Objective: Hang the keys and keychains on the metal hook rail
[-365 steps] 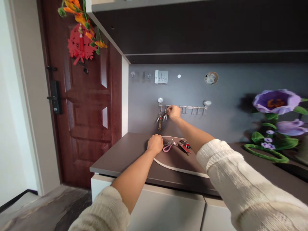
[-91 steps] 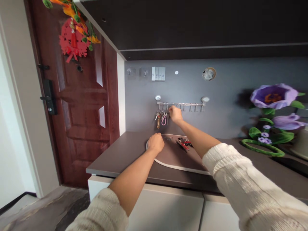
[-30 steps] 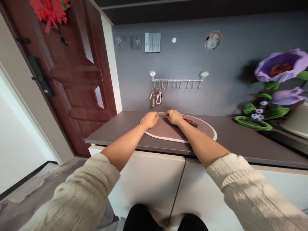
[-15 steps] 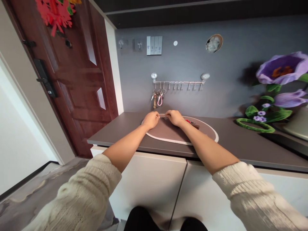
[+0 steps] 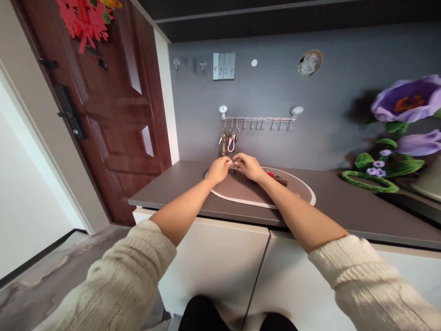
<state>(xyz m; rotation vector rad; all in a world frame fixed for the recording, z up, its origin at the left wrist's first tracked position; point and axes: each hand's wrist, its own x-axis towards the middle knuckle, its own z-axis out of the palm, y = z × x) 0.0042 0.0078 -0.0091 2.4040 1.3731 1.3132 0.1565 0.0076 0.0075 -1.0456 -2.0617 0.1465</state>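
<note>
The left hand [image 5: 219, 170] and right hand [image 5: 250, 167] meet above the oval mat [image 5: 248, 191], their fingers pinched around a small metal key piece [image 5: 234, 168], mostly hidden by the fingertips, so its shape is hard to make out. The right forearm partly covers a red and brown bunch [image 5: 278, 179] on the mat. Behind, keys [image 5: 223, 144] and a pink loop [image 5: 231, 144] hang overlapping from the hook rail [image 5: 260, 119]. The purple flower [image 5: 408, 99] is cut off by the right edge.

Grey back wall [image 5: 275, 92]; dark overhead cabinet [image 5: 296, 20]; dark counter [image 5: 337, 209] over pale cabinet doors [image 5: 213, 248]; at left, reddish-brown panelled door [image 5: 113, 105], black handle lock [image 5: 70, 112]; grey marbled floor [image 5: 51, 285]; daylight-bright white wall [image 5: 27, 202].
</note>
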